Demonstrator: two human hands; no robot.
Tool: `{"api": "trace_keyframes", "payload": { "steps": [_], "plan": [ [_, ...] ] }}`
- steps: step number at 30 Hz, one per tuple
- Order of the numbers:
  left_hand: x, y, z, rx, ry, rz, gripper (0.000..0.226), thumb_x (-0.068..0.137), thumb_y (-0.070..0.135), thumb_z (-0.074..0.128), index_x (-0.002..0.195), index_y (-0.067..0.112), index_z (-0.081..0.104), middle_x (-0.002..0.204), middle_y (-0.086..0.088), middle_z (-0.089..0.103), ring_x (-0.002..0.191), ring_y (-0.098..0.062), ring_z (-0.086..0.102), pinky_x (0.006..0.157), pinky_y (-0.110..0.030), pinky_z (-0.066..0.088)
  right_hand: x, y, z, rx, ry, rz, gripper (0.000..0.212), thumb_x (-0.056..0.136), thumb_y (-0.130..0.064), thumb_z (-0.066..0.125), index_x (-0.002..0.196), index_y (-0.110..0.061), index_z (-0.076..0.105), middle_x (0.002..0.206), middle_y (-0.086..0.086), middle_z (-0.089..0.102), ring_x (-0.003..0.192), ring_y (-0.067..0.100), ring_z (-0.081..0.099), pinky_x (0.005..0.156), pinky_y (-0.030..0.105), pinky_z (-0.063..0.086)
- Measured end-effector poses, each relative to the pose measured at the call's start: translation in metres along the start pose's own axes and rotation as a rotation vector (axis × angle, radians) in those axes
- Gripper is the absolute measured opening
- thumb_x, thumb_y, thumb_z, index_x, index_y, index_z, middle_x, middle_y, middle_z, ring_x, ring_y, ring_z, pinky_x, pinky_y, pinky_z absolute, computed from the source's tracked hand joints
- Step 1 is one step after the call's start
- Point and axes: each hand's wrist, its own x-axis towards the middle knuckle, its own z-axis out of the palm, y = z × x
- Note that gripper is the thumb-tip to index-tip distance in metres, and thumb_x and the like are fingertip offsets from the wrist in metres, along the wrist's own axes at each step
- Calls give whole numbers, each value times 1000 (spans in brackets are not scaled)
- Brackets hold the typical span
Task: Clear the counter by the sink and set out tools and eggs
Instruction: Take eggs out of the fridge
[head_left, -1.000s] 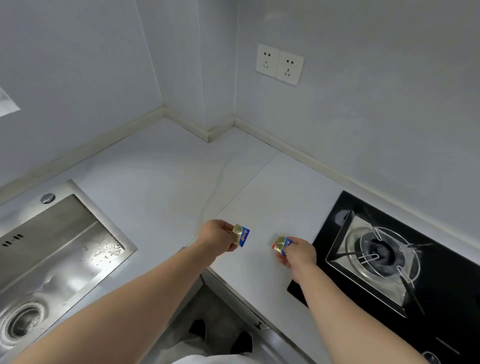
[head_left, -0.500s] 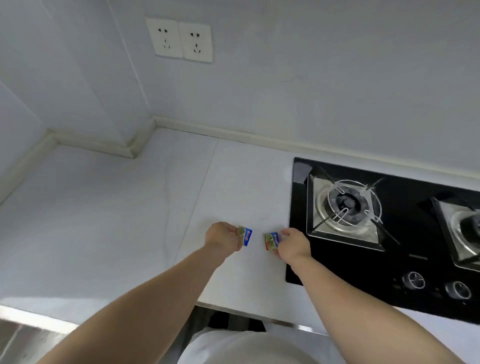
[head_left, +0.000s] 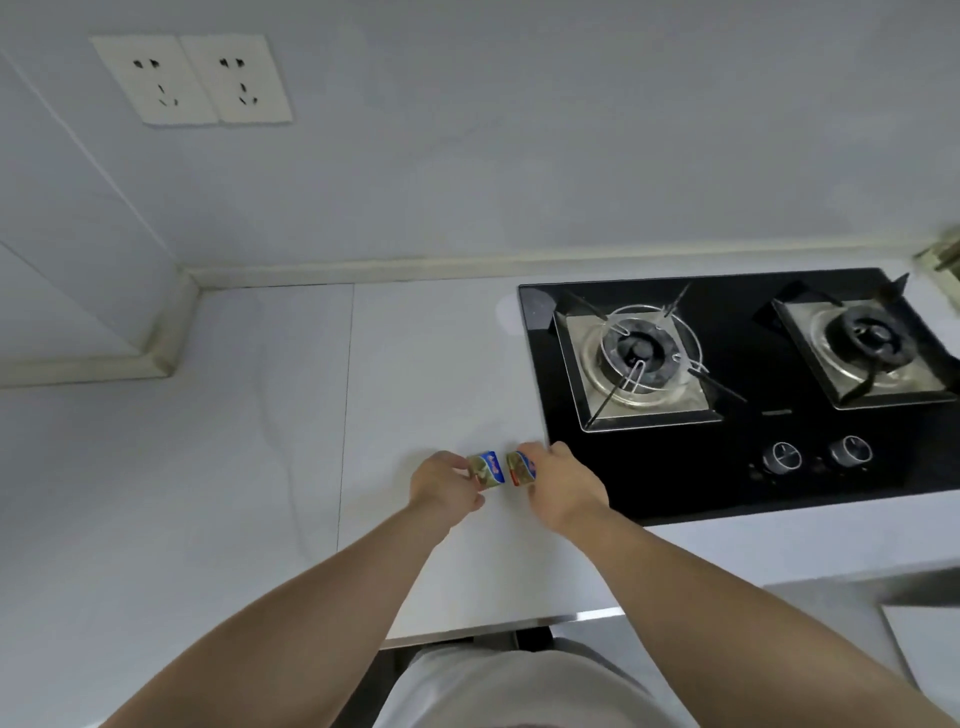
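At the centre of the frame, my left hand (head_left: 445, 486) pinches one small packet (head_left: 488, 469) and my right hand (head_left: 563, 486) pinches another packet (head_left: 521, 467), side by side over the table (head_left: 260, 441), left of the stove (head_left: 727, 395).

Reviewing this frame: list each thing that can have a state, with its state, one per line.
left hand: closed on the left packet
right hand: closed on the right packet
left packet: held at the counter, whether touching it is unclear
right packet: held beside the left one, close to it
left burner: no flame, nothing on it
right burner: no flame, nothing on it
wall sockets: nothing plugged in
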Motion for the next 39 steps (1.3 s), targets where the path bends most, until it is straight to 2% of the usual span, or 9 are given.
{"api": "trace_keyframes", "payload": {
  "steps": [5, 12, 17, 21, 25, 28, 30, 36, 39],
  "plan": [
    [3, 3, 2, 113, -59, 82, 28, 85, 5, 69, 106, 20, 60, 85, -5, 70, 83, -31, 75, 74, -36, 59, -5, 5, 5, 18, 55, 48, 53, 92, -13, 52, 140, -33, 40, 114, 5, 42, 83, 28, 58, 68, 34, 50],
    [5, 1, 6, 171, -92, 151, 31, 86, 4, 65, 113, 17, 60, 95, -12, 73, 73, -26, 69, 70, -31, 56, -12, 5, 9, 50, 72, 48, 58, 91, -10, 52, 143, -33, 38, 119, 7, 42, 91, 30, 61, 71, 35, 51],
    [4, 0, 2, 240, -138, 163, 41, 84, -1, 61, 121, 17, 59, 81, -1, 71, 64, -18, 63, 52, -19, 47, -16, 7, 12, 65, 110, 66, 59, 93, -14, 56, 146, -31, 34, 118, 7, 41, 88, 27, 61, 74, 38, 57],
    [4, 2, 2, 287, -161, 172, 46, 83, -3, 62, 126, 14, 58, 86, -4, 71, 69, -22, 61, 58, -24, 48, -19, 8, 14, 107, 142, 87, 57, 94, -15, 56, 145, -29, 34, 118, 6, 41, 83, 24, 60, 70, 35, 56],
    [4, 2, 0, 314, -164, 178, 51, 83, -2, 63, 131, 13, 56, 90, -3, 71, 78, -25, 64, 67, -33, 54, -28, 11, 16, 194, 206, 85, 42, 96, -20, 54, 136, -25, 43, 113, 4, 45, 82, 23, 59, 68, 35, 55],
    [-3, 12, 2, 440, -65, 277, 46, 89, 10, 60, 134, 15, 52, 105, -4, 68, 82, -20, 63, 58, -23, 48, -33, 18, 12, 302, 271, 98, 32, 98, -25, 54, 130, -23, 51, 111, 2, 53, 87, 19, 60, 73, 34, 56],
    [-14, 27, 9, 468, -42, 393, 39, 92, 12, 56, 131, 14, 53, 100, -3, 64, 77, -15, 59, 53, -22, 43, -36, 25, 5, 435, 318, 114, 33, 99, -26, 55, 131, -22, 55, 111, 1, 59, 88, 14, 59, 72, 27, 52],
    [-59, 85, 51, 404, -48, 686, 22, 94, 17, 59, 116, 20, 61, 89, 8, 61, 84, -15, 61, 72, -25, 45, -59, 54, -45, 829, 640, 189, 19, 100, -23, 54, 113, -16, 66, 93, -10, 68, 83, 3, 62, 73, 10, 48],
    [-91, 116, 80, 321, -114, 772, 15, 92, 17, 61, 104, 26, 63, 83, 8, 65, 80, -20, 67, 78, -33, 54, -83, 84, -80, 1054, 822, 256, 17, 99, -30, 54, 104, -22, 68, 91, -11, 69, 85, 5, 67, 81, 24, 55]
  ]
}}
